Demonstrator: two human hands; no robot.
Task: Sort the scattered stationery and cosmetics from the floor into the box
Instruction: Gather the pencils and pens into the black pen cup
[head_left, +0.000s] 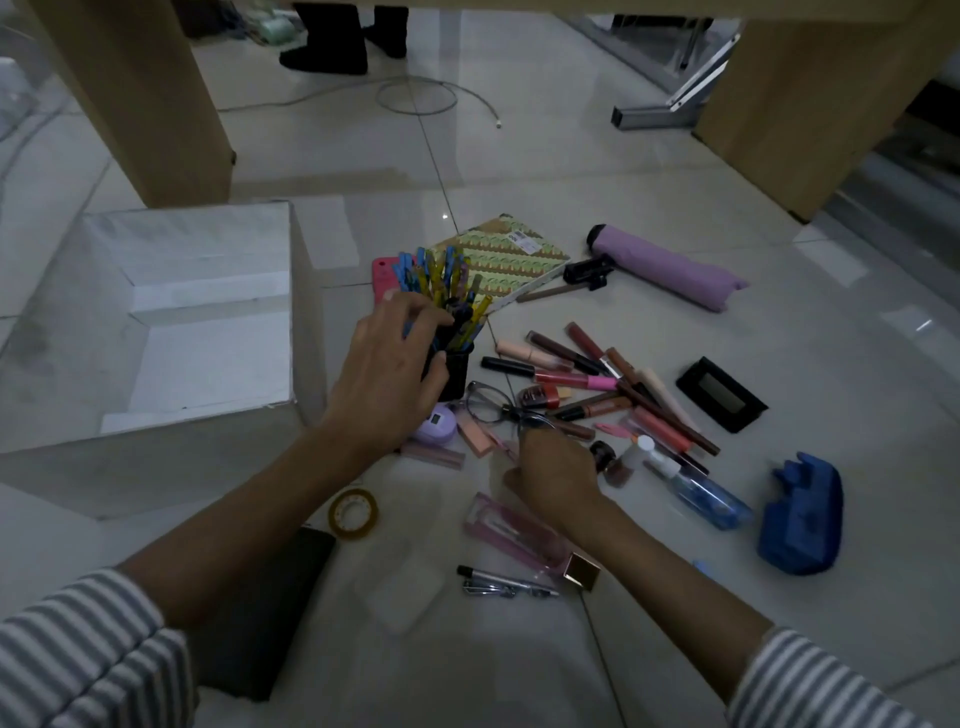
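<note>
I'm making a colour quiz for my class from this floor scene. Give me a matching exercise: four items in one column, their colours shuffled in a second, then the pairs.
Items
1. folded umbrella
2. zip pouch
3. tape roll
4. phone case

Colours
A. yellow
B. pink
C. lilac
D. blue

Pairs: 1-C, 2-D, 3-A, 4-B
</note>
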